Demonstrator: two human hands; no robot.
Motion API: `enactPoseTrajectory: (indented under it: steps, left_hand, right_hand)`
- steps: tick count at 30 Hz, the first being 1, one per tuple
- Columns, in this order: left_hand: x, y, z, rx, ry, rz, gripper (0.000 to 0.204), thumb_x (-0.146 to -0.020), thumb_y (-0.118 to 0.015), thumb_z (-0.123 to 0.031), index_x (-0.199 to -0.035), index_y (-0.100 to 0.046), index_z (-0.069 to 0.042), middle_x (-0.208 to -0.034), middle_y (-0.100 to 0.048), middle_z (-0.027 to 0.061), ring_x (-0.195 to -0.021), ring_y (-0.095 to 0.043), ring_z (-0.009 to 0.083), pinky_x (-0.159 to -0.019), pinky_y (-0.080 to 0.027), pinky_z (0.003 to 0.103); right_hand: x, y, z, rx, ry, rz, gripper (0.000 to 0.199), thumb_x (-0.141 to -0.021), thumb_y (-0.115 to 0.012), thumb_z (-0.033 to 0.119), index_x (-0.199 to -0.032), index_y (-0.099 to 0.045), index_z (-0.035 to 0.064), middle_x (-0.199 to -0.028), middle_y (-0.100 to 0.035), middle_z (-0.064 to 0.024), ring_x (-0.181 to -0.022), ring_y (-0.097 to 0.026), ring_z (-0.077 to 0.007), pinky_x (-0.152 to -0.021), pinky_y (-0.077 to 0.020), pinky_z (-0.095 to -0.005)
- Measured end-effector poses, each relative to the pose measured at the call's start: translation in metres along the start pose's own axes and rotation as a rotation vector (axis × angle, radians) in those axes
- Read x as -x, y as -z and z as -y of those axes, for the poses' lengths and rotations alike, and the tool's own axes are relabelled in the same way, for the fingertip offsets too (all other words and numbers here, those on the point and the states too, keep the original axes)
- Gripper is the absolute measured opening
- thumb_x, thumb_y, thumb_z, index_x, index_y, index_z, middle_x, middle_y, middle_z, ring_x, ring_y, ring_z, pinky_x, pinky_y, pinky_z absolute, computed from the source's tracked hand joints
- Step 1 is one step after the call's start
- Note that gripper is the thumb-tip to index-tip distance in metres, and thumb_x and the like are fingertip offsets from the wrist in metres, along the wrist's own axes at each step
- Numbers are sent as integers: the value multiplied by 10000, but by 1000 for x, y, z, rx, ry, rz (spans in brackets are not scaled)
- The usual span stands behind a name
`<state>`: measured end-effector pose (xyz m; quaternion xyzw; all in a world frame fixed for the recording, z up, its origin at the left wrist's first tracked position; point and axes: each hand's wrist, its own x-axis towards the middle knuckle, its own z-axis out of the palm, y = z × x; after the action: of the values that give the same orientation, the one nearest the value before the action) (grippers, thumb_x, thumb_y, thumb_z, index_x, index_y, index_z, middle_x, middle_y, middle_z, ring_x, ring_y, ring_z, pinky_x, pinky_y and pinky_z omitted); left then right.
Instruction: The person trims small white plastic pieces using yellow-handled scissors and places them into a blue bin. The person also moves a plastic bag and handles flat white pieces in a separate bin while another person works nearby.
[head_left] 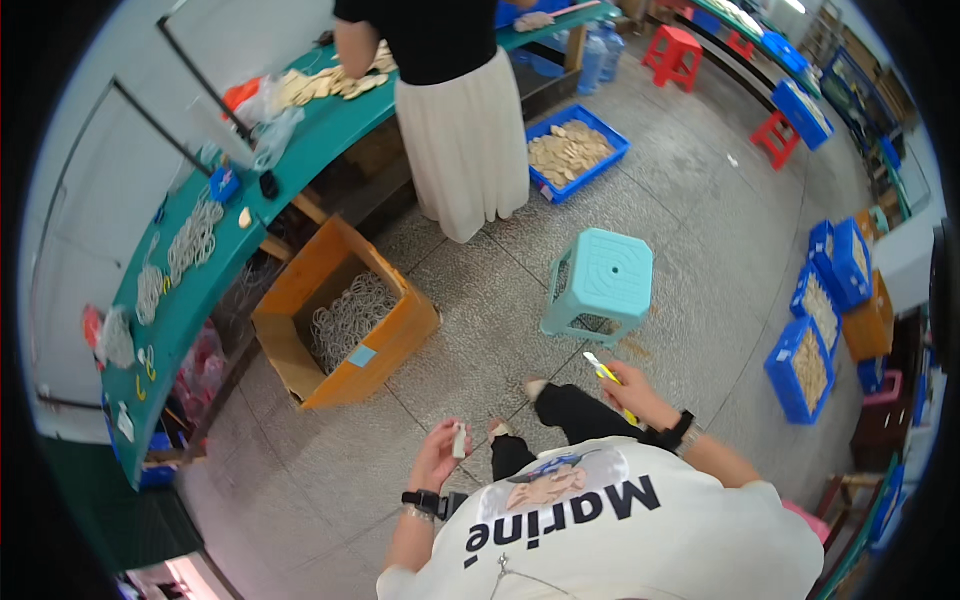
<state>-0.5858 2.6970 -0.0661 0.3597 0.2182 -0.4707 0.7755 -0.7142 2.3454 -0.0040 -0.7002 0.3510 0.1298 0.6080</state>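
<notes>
The left hand [438, 455] is closed around a small pale piece [459, 440], held upright in front of the person's chest. The right hand [632, 393] grips a yellow utility knife [607, 375], its tip pointing toward the turquoise stool [600, 283] on the floor. An open cardboard box [345, 315] with white rings stands beside the green bench [225, 250], where another person [450, 110] works.

Left hand [440, 452] raised, fingers curled shut; right hand [632, 393] closed, wrist extended forward.
</notes>
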Motion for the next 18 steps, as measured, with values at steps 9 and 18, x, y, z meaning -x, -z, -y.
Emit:
enactPoseTrajectory:
  steps: [9, 18]
  left_hand:
    - [-90, -171, 27, -500, 322, 222, 130, -936, -597, -130, -1044, -567, -63, -954, -619, 71, -805, -610, 161, -678, -513, 298]
    - [-204, -416, 250, -776, 697, 574, 190, -955, -583, -184, -1087, -566, -48, -954, -599, 39, -758, -559, 123, -654, -478, 247]
  right_hand:
    - [80, 99, -87, -449, 63, -377, 204, -925, -571, 121, -1088, -554, -1, -675, -555, -23, -500, -513, -83, -429, -410, -231]
    - [156, 275, -254, -719, -80, -942, 164, -943, -526, 112, -1087, -533, 34, -640, -506, 4, -477, -470, -52, -402, -378, -206]
